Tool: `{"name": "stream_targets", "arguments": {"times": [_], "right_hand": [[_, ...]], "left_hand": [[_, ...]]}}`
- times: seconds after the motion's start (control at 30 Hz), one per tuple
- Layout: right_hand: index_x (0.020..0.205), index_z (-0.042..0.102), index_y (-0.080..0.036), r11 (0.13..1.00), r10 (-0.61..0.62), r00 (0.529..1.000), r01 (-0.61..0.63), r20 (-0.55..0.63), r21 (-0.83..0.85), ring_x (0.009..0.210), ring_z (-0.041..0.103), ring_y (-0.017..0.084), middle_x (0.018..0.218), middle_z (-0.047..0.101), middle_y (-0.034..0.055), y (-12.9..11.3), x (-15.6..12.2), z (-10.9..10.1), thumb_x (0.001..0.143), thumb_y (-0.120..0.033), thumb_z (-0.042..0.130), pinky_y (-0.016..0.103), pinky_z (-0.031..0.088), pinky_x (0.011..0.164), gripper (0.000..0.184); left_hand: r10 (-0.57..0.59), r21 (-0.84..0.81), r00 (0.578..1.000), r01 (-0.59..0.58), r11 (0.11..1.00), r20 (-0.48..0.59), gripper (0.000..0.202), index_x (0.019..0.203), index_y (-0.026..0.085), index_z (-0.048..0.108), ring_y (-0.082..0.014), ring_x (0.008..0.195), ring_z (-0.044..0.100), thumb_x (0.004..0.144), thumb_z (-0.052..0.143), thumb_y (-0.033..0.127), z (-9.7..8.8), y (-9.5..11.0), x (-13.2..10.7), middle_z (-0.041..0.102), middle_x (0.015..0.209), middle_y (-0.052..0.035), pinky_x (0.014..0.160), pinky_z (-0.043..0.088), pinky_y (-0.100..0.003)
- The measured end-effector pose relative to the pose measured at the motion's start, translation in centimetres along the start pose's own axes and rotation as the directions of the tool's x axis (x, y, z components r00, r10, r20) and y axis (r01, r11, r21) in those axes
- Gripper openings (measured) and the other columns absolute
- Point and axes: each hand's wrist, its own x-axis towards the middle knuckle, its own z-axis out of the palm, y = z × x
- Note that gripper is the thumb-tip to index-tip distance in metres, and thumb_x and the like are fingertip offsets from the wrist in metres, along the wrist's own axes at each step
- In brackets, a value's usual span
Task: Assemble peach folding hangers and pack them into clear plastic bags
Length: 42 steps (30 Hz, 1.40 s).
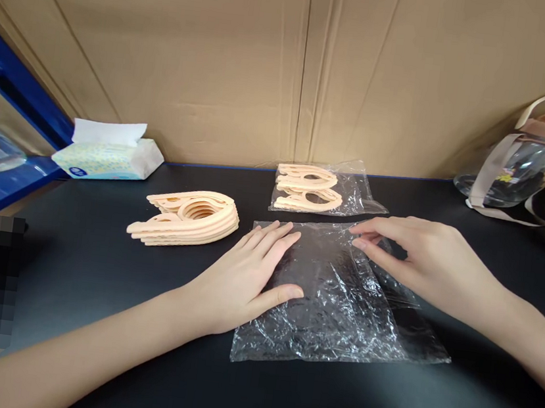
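Note:
A clear, crinkled plastic bag (339,311) lies flat on the black table (95,275). My left hand (248,277) rests palm down on the bag's left edge, fingers stretched out and flat. My right hand (419,258) reaches to the bag's top right edge, its fingertips pressed together on the plastic. A loose stack of peach plastic folding hangers (188,218) sits to the left of my left hand. Behind the bag lies a second clear bag with peach hangers inside (311,189).
A tissue pack (107,154) stands at the back left beside a blue shelf frame (13,86). A clear water bottle with a beige strap (530,163) lies at the back right. A cardboard wall (270,58) closes off the back. The table's front edge is blue.

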Motion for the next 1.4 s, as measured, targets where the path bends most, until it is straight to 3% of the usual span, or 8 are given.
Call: {"name": "stream_targets", "arguments": {"times": [0.4,0.67,0.83,0.97,1.1,1.3,1.4], "right_hand": [[0.107,0.067,-0.019,0.997,-0.066,0.998,0.067,-0.024,0.030,0.087,0.070,0.023,0.099,0.075,0.0066,-0.4,-0.1,0.2,0.097,-0.035,0.047,0.041,0.056,0.077,0.027],[0.120,0.059,-0.022,0.941,-0.301,0.950,0.310,-0.076,0.139,0.106,0.062,0.023,0.114,0.068,0.0084,-1.3,0.3,0.5,0.095,-0.026,0.053,0.042,0.053,0.089,0.026],[0.119,0.060,-0.021,0.937,-0.335,0.930,0.346,-0.150,0.050,0.105,0.062,0.024,0.117,0.066,0.0090,-1.5,1.1,0.5,0.092,-0.022,0.055,0.042,0.051,0.089,0.027],[0.120,0.060,-0.019,0.933,-0.354,0.930,0.358,-0.098,0.032,0.110,0.059,0.025,0.119,0.065,0.0101,-1.7,3.3,0.5,0.094,-0.028,0.053,0.043,0.050,0.092,0.028],[0.123,0.058,-0.018,0.904,-0.404,0.913,0.407,-0.046,0.129,0.117,0.056,0.024,0.124,0.063,0.0101,-3.3,7.1,1.3,0.096,-0.035,0.051,0.042,0.046,0.099,0.033],[0.127,0.052,-0.018,0.838,-0.482,0.876,0.459,0.008,0.295,0.115,0.055,0.025,0.128,0.059,0.0105,-7.4,13.5,4.7,0.093,-0.040,0.057,0.042,0.045,0.097,0.041],[0.135,0.043,-0.017,0.807,-0.479,0.878,0.441,-0.002,0.392,0.121,0.051,0.027,0.135,0.055,0.0121,-9.0,15.5,6.4,0.086,-0.050,0.064,0.043,0.043,0.098,0.062]], "left_hand": [[-0.038,-0.032,0.999,0.039,0.999,0.022,0.071,0.147,0.014,0.032,-0.0301,0.148,0.023,0.097,0.026,0.064,0.2,0.0,0.0,0.029,0.158,-0.0162,0.119,0.022,-0.055],[-0.033,-0.044,0.999,0.033,0.999,-0.003,0.071,0.146,0.013,0.034,-0.0313,0.147,0.024,0.097,0.026,0.065,0.3,-0.1,-0.1,0.030,0.157,-0.0172,0.119,0.022,-0.056],[-0.019,-0.041,1.000,0.019,0.999,-0.006,0.070,0.146,0.013,0.034,-0.0304,0.147,0.024,0.098,0.028,0.063,0.1,-0.1,-0.2,0.032,0.156,-0.0177,0.120,0.019,-0.056],[-0.018,-0.052,1.000,0.017,0.998,-0.020,0.069,0.145,0.014,0.035,-0.0315,0.147,0.025,0.098,0.028,0.064,0.2,-0.1,-0.4,0.032,0.156,-0.0187,0.118,0.021,-0.058],[-0.013,-0.049,0.999,0.011,0.999,-0.036,0.068,0.144,0.013,0.035,-0.0325,0.145,0.028,0.098,0.031,0.063,0.3,-0.2,-0.4,0.036,0.153,-0.0189,0.118,0.022,-0.056],[-0.006,-0.061,0.998,0.001,0.998,-0.068,0.069,0.147,0.014,0.031,-0.0349,0.144,0.028,0.098,0.032,0.062,0.2,-0.2,-0.5,0.035,0.154,-0.0184,0.116,0.027,-0.054],[-0.012,-0.066,0.998,0.008,0.998,-0.064,0.068,0.146,0.014,0.033,-0.0335,0.143,0.032,0.098,0.032,0.062,0.3,-0.3,-0.5,0.038,0.152,-0.0177,0.116,0.028,-0.053]]}}
